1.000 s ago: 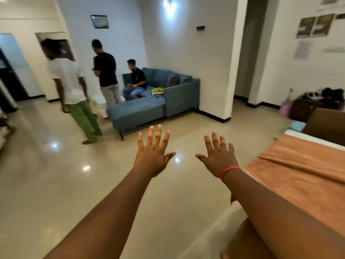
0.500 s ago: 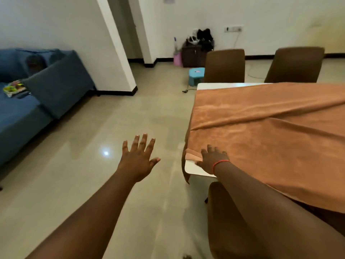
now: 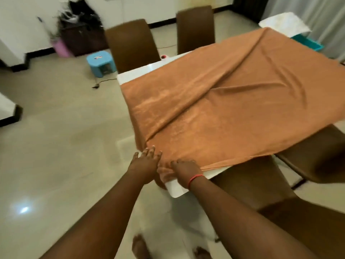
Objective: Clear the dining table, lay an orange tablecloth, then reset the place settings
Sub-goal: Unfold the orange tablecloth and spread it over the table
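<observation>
An orange tablecloth (image 3: pixel 233 101) lies creased over most of the white dining table (image 3: pixel 177 187), with bare white strips at the near corner and along the far left edge. My left hand (image 3: pixel 145 163) rests with straight fingers on the cloth's near corner. Just to its right, my right hand (image 3: pixel 184 171), with a red band on the wrist, has its fingers curled into the bunched cloth edge at the table corner.
Two brown chairs (image 3: pixel 130 43) stand at the far side and two more (image 3: pixel 315 157) at the near right. A blue stool (image 3: pixel 100 62), a pink bin (image 3: pixel 61 47) and a dark cabinet (image 3: pixel 82 38) sit by the far wall. Open tiled floor lies left.
The view swung from the sofa room onto the table. My right hand reached the cloth's near corner first; my left hand has now come from mid-air to rest beside it.
</observation>
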Motion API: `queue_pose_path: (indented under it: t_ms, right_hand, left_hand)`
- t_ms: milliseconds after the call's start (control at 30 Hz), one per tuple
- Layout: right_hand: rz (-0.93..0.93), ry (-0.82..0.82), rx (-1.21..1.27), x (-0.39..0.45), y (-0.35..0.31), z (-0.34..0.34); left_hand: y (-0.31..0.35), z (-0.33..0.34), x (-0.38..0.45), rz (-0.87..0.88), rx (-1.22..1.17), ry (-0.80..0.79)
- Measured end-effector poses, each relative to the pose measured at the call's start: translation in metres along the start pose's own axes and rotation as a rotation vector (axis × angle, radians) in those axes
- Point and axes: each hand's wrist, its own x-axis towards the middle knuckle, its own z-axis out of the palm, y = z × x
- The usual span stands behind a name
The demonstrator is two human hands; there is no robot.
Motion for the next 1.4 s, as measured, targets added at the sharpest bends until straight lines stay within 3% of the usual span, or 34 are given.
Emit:
queue_pose_path:
  t_ms: [200,467,667,700,767,867,933,1000,1133,1400]
  right_hand:
    - [0.091,0.108,0.115,-0.022,-0.036,0.017]
    - [0.398,0.146,0.09,-0.088,-0.047,0.06]
    - [0.565,-0.182,0.052,-0.11,-0.053,0.089]
    - [0.589,-0.178,0.08,-0.112,-0.055,0.093]
    - [0.705,-0.053,0.34,-0.112,-0.061,0.098]
    - [0.887,0.165,0.968,-0.101,-0.067,0.095]
    - [0.906,0.238,1.364,-0.087,-0.071,0.09]
    - [0.881,0.271,1.586,-0.075,-0.077,0.088]
    - [0.953,0.352,1.527,-0.061,-0.085,0.099]
    - [1.15,0.323,1.42,-0.087,-0.068,0.148]
  left_hand:
    - [-0.018,0.012,0.045,0.203,0.03,-0.054]
    - [0.008,0.013,0.058,0.379,0.157,-0.07]
    - [0.027,0.017,0.044,0.423,0.225,-0.08]
    - [0.027,0.018,0.041,0.427,0.229,-0.08]
    - [0.025,0.02,0.035,0.43,0.213,-0.103]
    - [0.023,0.024,0.027,0.428,0.2,-0.117]
    - [0.023,0.029,0.021,0.433,0.211,-0.112]
    - [0.024,0.035,0.015,0.437,0.228,-0.114]
    - [0.028,0.041,0.003,0.422,0.218,-0.111]
    - [0.015,0.025,0.011,0.472,0.149,-0.058]
